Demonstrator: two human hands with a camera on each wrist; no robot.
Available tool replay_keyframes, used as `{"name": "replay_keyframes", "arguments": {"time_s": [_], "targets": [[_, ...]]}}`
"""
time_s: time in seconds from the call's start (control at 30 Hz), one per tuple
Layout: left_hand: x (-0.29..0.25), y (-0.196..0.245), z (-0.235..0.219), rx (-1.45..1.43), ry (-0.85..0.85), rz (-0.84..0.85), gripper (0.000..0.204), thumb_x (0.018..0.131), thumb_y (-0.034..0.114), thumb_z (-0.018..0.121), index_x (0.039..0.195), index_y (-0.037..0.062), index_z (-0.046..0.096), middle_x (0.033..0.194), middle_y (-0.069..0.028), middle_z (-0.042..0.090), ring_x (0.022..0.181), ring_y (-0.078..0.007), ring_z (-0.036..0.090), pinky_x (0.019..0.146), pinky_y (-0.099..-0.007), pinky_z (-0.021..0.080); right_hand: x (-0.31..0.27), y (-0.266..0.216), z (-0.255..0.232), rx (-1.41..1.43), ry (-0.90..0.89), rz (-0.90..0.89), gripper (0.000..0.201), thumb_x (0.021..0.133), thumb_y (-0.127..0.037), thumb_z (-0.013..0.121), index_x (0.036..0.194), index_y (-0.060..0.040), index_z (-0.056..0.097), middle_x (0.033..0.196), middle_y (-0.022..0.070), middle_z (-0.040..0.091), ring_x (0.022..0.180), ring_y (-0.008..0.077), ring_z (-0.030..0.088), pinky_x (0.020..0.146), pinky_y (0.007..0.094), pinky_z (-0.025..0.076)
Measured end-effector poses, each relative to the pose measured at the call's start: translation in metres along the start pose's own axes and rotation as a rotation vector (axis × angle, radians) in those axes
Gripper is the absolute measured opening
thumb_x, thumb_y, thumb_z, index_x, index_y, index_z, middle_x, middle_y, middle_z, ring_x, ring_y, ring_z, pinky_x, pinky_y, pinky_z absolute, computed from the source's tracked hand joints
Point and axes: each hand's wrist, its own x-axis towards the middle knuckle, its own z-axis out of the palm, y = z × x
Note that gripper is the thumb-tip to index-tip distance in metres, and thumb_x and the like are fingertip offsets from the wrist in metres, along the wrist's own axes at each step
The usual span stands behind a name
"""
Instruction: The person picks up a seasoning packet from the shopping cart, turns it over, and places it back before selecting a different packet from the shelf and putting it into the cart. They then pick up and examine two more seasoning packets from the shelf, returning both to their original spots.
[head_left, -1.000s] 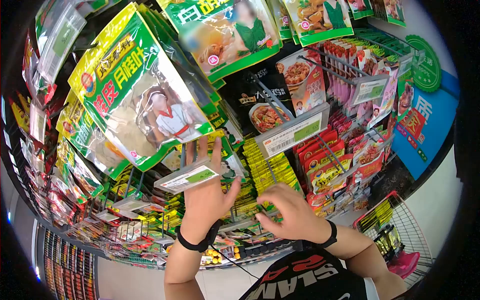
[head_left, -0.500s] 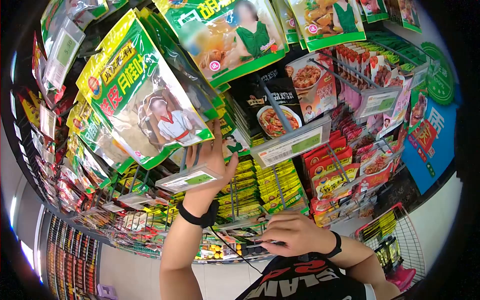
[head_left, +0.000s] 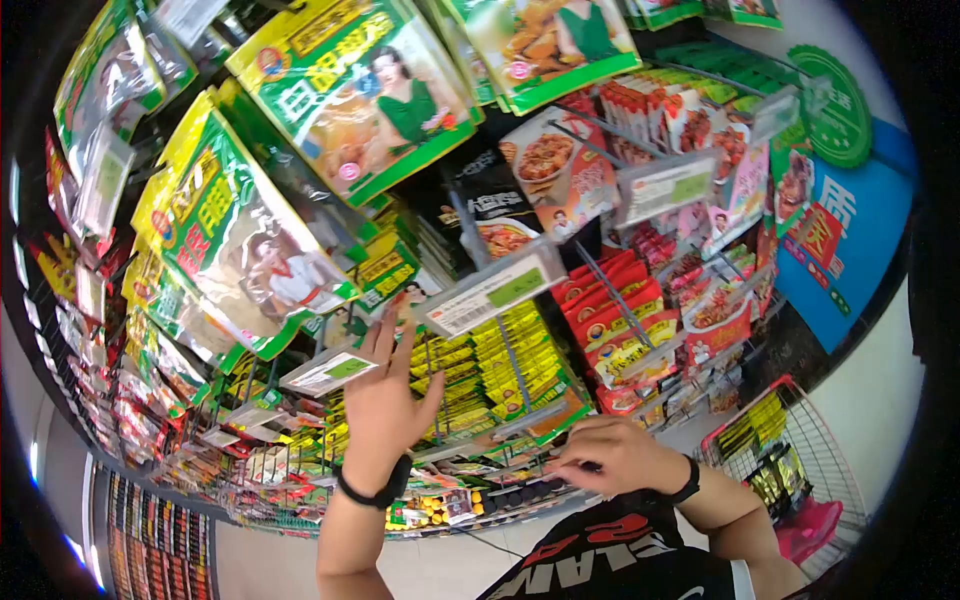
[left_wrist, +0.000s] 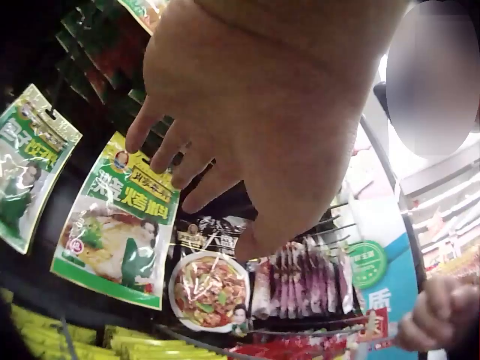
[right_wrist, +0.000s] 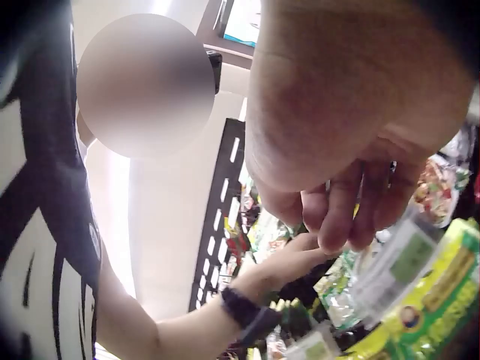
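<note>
My left hand (head_left: 385, 405) reaches up to the spice rack with its fingers extended and thumb spread. Its fingertips are right at a green and yellow seasoning packet (head_left: 388, 272), beside a price tag (head_left: 330, 371). From the left wrist view, the hand (left_wrist: 255, 112) holds nothing and overlaps a green-edged seasoning packet (left_wrist: 112, 232) and a black packet (left_wrist: 210, 289) with a food picture. In front of the chest my right hand (head_left: 625, 455) hangs with loosely bent fingers. The right wrist view shows those fingers (right_wrist: 341, 210) curled downward, with nothing visible in them.
Large hanging packets (head_left: 250, 235) jut out above and left of my left hand. Yellow sachets (head_left: 505, 365) and red packets (head_left: 625, 320) fill the lower rack. Metal hooks with price tags (head_left: 490, 290) stick outward. A shopping cart (head_left: 815, 450) holding goods stands at the right.
My left hand has come down and out from behind the price tag, and its fingers show more fully. The right hand has lowered from its earlier raised position. The view has shifted across the rack.
</note>
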Motion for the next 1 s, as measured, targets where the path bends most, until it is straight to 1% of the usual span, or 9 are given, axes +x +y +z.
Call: {"name": "replay_keyframes", "arguments": {"time_s": [0.1,0.23,0.33,0.5,0.67,0.77,0.83,0.9,1.0], "targets": [[-0.041,0.013,-0.018,-0.066,-0.011,0.091,0.035,0.075,0.019,0.076,0.104,0.0020,0.065,0.111,-0.0153,0.066,0.103,-0.0349,0.061,0.088,-0.0454,0.046,-0.053,0.018,-0.024,-0.098,0.053,0.179,0.011,0.081,-0.016,0.073,0.083,-0.0060,0.067,0.073,0.0091,0.064,0.070,0.0288,0.064,0.064,0.0391,0.052],[-0.125,0.047,-0.004,-0.343,-0.149,0.369,0.018,0.070,0.013,0.077,0.085,0.0103,0.068,0.082,-0.0043,0.067,0.073,-0.0265,0.062,0.063,-0.0399,0.045,-0.132,0.006,-0.062,-0.352,0.036,0.449,0.011,0.084,-0.015,0.069,0.082,-0.0055,0.065,0.075,0.0123,0.064,0.072,0.0325,0.064,0.066,0.0424,0.050],[-0.184,0.105,0.041,-0.725,-0.369,0.461,0.016,0.069,0.014,0.082,0.080,0.0109,0.070,0.081,-0.0022,0.069,0.072,-0.0192,0.068,0.065,-0.0338,0.054,-0.185,-0.020,-0.077,-0.399,0.090,0.619,0.010,0.084,-0.014,0.068,0.081,-0.0047,0.065,0.074,0.0119,0.063,0.071,0.0319,0.063,0.066,0.0415,0.050],[-0.290,0.174,0.151,-0.977,-0.710,0.330,0.005,0.080,0.008,0.071,0.082,0.0091,0.067,0.082,-0.0055,0.068,0.076,-0.0260,0.066,0.071,-0.0357,0.053,-0.283,-0.061,-0.067,-0.327,0.252,0.906,0.009,0.085,-0.012,0.067,0.083,-0.0037,0.064,0.073,0.0124,0.064,0.070,0.0310,0.064,0.066,0.0411,0.050],[-0.415,0.192,0.192,-1.049,-1.139,0.203,0.007,0.084,0.012,0.070,0.089,0.0071,0.070,0.086,-0.0103,0.069,0.074,-0.0269,0.067,0.065,-0.0375,0.054,-0.419,-0.133,-0.037,-0.462,0.022,1.247,0.014,0.084,-0.020,0.067,0.085,-0.0067,0.063,0.074,0.0140,0.065,0.073,0.0331,0.065,0.067,0.0443,0.052],[-0.422,0.195,0.163,-1.102,-1.277,-0.009,0.009,0.085,0.008,0.067,0.092,0.0033,0.069,0.082,-0.0127,0.067,0.073,-0.0263,0.067,0.065,-0.0339,0.053,-0.450,-0.174,-0.047,-0.464,0.134,1.307,0.009,0.084,-0.018,0.067,0.086,-0.0088,0.065,0.072,0.0126,0.064,0.073,0.0331,0.066,0.068,0.0446,0.052],[-0.406,0.195,0.157,-1.106,-1.235,0.071,0.008,0.086,0.008,0.066,0.092,0.0023,0.069,0.080,-0.0127,0.067,0.072,-0.0262,0.067,0.065,-0.0332,0.052,-0.466,-0.180,-0.061,-0.376,0.305,1.461,0.008,0.084,-0.015,0.065,0.084,-0.0065,0.064,0.073,0.0127,0.065,0.074,0.0326,0.065,0.068,0.0439,0.051],[-0.371,0.199,0.146,-1.080,-1.181,0.102,0.008,0.088,0.007,0.065,0.090,0.0012,0.069,0.080,-0.0127,0.067,0.071,-0.0259,0.067,0.065,-0.0327,0.051,-0.485,-0.151,-0.071,-0.581,0.340,1.370,0.005,0.082,-0.008,0.066,0.084,-0.0038,0.064,0.075,0.0141,0.067,0.071,0.0313,0.067,0.063,0.0418,0.051],[-0.299,0.224,0.131,-1.006,-1.138,-0.021,0.015,0.093,0.008,0.059,0.085,-0.0004,0.068,0.080,-0.0123,0.068,0.072,-0.0248,0.067,0.067,-0.0321,0.051,-0.478,-0.076,-0.092,-0.433,0.430,1.430,0.017,0.088,-0.020,0.061,0.089,-0.0039,0.064,0.078,0.0180,0.067,0.076,0.0382,0.066,0.068,0.0475,0.052]]}}
